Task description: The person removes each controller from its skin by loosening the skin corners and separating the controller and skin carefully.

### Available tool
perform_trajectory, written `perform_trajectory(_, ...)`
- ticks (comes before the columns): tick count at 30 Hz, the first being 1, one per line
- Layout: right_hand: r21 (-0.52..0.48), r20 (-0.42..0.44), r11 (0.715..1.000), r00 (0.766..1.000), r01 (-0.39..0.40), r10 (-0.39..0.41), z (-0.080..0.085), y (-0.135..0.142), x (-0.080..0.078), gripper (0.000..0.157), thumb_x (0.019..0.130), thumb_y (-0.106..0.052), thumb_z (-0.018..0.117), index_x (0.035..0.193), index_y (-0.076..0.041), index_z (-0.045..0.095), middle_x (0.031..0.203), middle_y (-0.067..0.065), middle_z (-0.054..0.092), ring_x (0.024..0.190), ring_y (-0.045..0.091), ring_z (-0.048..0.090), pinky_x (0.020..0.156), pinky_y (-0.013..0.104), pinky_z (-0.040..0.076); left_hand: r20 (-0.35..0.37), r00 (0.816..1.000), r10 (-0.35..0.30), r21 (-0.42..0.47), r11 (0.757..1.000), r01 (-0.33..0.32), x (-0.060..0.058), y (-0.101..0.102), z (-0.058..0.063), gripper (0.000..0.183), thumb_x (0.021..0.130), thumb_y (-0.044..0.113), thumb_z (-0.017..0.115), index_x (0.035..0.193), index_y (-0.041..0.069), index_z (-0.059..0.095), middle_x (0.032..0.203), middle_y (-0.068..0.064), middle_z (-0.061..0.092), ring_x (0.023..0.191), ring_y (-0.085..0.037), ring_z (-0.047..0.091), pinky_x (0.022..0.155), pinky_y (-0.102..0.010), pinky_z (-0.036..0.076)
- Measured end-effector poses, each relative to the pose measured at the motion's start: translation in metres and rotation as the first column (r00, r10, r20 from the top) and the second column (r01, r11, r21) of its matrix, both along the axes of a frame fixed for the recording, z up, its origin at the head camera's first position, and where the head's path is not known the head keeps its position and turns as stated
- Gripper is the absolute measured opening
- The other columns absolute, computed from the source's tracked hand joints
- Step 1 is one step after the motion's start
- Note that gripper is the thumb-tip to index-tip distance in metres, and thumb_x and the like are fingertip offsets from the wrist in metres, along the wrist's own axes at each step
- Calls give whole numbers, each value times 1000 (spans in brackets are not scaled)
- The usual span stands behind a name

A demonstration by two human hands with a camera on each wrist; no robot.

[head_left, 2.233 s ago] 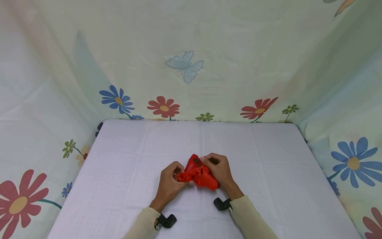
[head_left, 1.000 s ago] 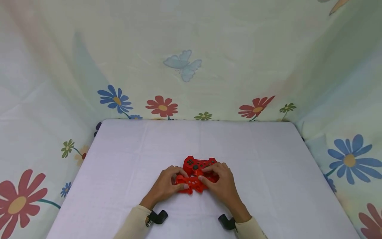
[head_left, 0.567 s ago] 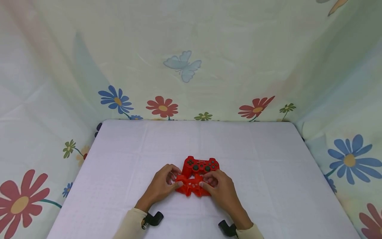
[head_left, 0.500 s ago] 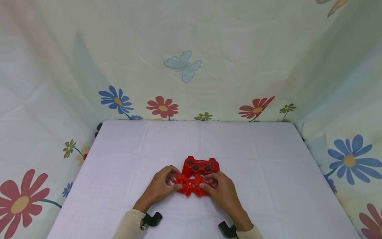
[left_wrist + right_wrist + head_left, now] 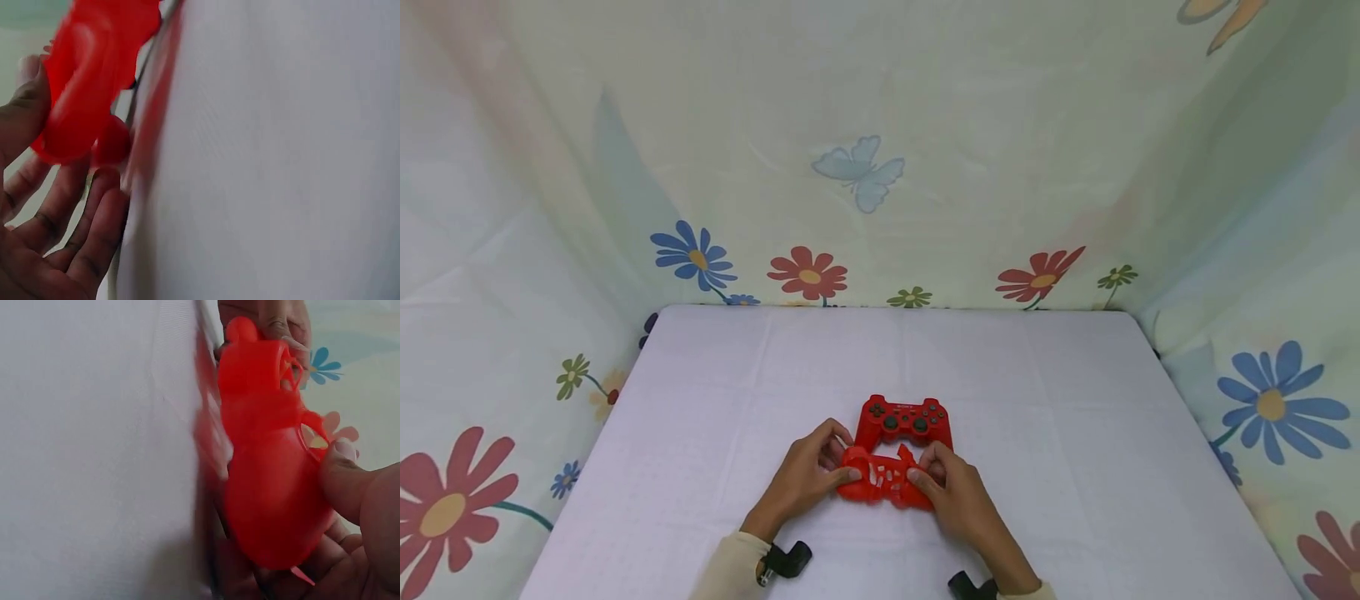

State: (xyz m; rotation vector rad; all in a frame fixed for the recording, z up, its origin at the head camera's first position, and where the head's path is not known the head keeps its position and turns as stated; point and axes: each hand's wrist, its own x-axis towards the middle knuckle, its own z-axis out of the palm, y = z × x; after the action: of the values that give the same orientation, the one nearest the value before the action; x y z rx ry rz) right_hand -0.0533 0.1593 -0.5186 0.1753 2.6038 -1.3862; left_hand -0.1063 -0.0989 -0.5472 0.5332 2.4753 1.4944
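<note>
A red silicone controller cover point(image 5: 887, 479) with cut-out holes is stretched between my two hands, just in front of a red game controller point(image 5: 904, 417). The controller lies on the table with its dark buttons and sticks facing up. My left hand point(image 5: 808, 475) pinches the cover's left end between thumb and fingers. At the other end, my right hand point(image 5: 955, 492) pinches it with the thumb on top. In the right wrist view the cover point(image 5: 269, 481) looks hollow and rounded at its grip end. The left wrist view shows the cover point(image 5: 87, 81) raised off the cloth.
A white cloth covers the table point(image 5: 760, 375). Behind and at both sides hangs a pale curtain point(image 5: 985, 150) printed with flowers and a butterfly. Black wrist cameras point(image 5: 788, 560) sit at both cuffs.
The cover, earlier bunched over the controller, has come off it toward me and is now spread out in both hands. The controller lies uncovered behind it.
</note>
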Motion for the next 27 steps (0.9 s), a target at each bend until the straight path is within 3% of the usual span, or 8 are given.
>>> perform_trajectory(4, -191, 34, 981, 999, 32, -26, -6, 6, 1, 21, 100, -19, 73, 106, -10, 55, 70, 0, 48, 67, 13, 48, 59, 24, 38, 89, 996, 17, 149, 988, -30, 1, 1, 2, 46, 88, 23, 89, 123, 18, 60, 103, -6, 66, 79, -12, 65, 75, -21, 54)
perform_trajectory(8, -395, -2, 915, 996, 79, -87, -11, 13, 1, 18, 103, -9, 68, 104, -3, 52, 67, 3, 45, 60, 9, 44, 57, 21, 36, 180, 984, 3, 299, 952, -57, 3, 0, 2, 46, 92, 15, 85, 127, 13, 57, 112, -17, 63, 74, -13, 64, 68, -21, 55)
perform_trajectory(11, -442, -26, 890, 990, 115, -140, -13, 13, 1, 17, 105, -7, 64, 104, -1, 49, 66, 3, 45, 59, 9, 45, 56, 20, 36, 200, 980, -14, 363, 930, -61, 3, -3, 1, 47, 91, 10, 84, 129, 11, 56, 114, -19, 62, 72, -11, 62, 66, -21, 55)
perform_trajectory(14, -452, 5, 876, 983, 167, -185, -16, 11, 3, 19, 107, -12, 63, 105, -3, 46, 68, 3, 47, 62, 13, 51, 53, 22, 45, 164, 986, -13, 386, 921, -52, 4, -5, -1, 49, 90, 7, 84, 129, 9, 57, 116, -21, 63, 69, -9, 59, 63, -21, 53)
perform_trajectory(17, -461, 50, 866, 980, 195, -194, -18, 9, 5, 19, 107, -15, 62, 107, -5, 46, 74, 4, 50, 70, 16, 56, 57, 24, 51, 129, 991, 18, 377, 924, -66, 4, -7, -2, 52, 88, 7, 86, 131, 10, 58, 120, -20, 68, 63, -9, 57, 59, -21, 51)
perform_trajectory(20, -442, 60, 880, 985, 173, -164, -17, 7, 7, 19, 107, -18, 62, 107, -6, 46, 80, 4, 49, 77, 15, 53, 64, 22, 45, 147, 987, 68, 316, 942, -113, 5, -9, -1, 57, 84, 10, 90, 133, 13, 61, 118, -16, 74, 60, -9, 55, 57, -21, 49)
perform_trajectory(23, -422, 54, 899, 993, 115, -101, -14, 8, 9, 19, 107, -17, 62, 107, -6, 47, 81, 2, 45, 78, 12, 48, 68, 22, 38, 186, 977, 100, 209, 968, -138, 6, -9, 0, 60, 80, 13, 94, 132, 15, 65, 108, -9, 79, 61, -10, 57, 59, -20, 50)
perform_trajectory(27, -413, 76, 910, 997, 26, 6, -11, 10, 9, 21, 107, -18, 63, 110, -7, 45, 79, 2, 43, 77, 12, 47, 70, 22, 37, 171, 982, 78, 106, 990, -97, 7, -10, 0, 50, 83, 17, 92, 127, 15, 68, 87, -2, 77, 65, -8, 59, 61, -20, 50)
